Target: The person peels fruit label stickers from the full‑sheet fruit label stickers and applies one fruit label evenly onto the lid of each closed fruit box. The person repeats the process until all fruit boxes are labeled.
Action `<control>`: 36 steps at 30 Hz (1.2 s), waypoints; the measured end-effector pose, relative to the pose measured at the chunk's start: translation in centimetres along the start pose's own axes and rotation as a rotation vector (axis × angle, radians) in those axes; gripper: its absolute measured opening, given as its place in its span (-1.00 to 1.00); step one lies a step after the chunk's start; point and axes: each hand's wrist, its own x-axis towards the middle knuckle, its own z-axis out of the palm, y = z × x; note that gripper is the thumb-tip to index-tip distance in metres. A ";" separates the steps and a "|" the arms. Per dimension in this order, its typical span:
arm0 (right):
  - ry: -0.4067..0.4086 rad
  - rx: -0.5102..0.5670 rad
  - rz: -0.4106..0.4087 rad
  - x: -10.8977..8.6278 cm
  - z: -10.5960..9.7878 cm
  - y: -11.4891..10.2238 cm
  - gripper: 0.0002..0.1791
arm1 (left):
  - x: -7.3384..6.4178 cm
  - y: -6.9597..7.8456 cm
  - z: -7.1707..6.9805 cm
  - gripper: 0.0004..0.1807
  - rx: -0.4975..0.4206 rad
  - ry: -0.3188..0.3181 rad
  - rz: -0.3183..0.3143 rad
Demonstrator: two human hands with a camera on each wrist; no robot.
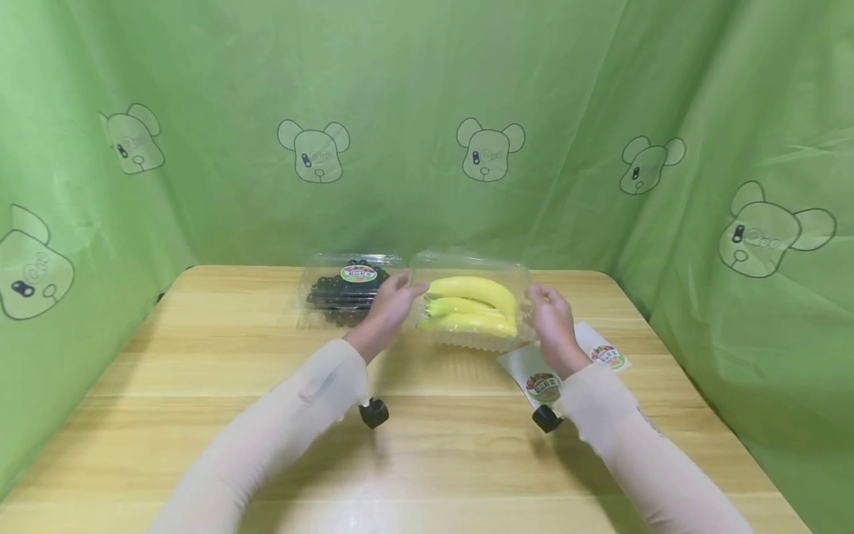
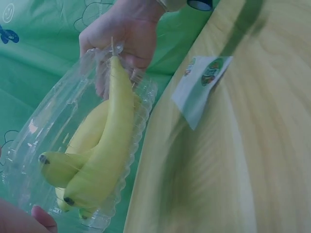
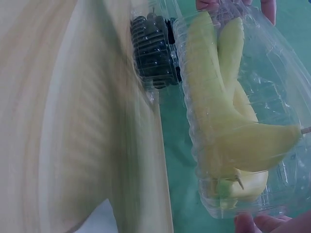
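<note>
Both hands grip a lidded clear plastic fruit box (image 1: 467, 259), raised off the table with its front tipped up. Several yellow bananas (image 1: 477, 326) lie inside, seen through the plastic. My left hand (image 1: 390, 308) holds the box's left end, thumb along the near side. At the right end, my right hand (image 1: 555, 326) holds it too; most of its fingers are hidden in the right wrist view. The left wrist view shows the bananas (image 2: 119, 131) crossing one another behind the ribbed plastic wall. The lid appears closed in the head view.
Left of the bananas, a second clear box of dark grapes (image 1: 327, 293) stands at the table's back edge, with a round label (image 1: 359, 274) on its lid. Under my right forearm lies a white sticker sheet (image 1: 517, 362) with round fruit labels. Green curtains (image 1: 427, 215) surround the wooden table (image 1: 440, 445).
</note>
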 end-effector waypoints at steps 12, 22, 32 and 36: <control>-0.045 0.039 0.000 -0.6 0.5 0.8 -0.35 | -1.4 -1.4 0.0 -0.17 -0.009 0.046 -0.005; -0.065 0.045 -0.022 -1.1 0.5 1.2 -0.35 | -2.2 -1.9 -0.2 -0.14 0.014 0.038 -0.002; -0.063 0.043 -0.016 -1.3 0.6 1.6 -0.43 | -3.0 -2.3 -0.3 -0.16 0.020 0.059 0.013; -0.067 0.021 -0.018 -1.3 0.6 1.7 -0.47 | -3.3 -2.5 -0.5 -0.16 0.008 0.061 0.004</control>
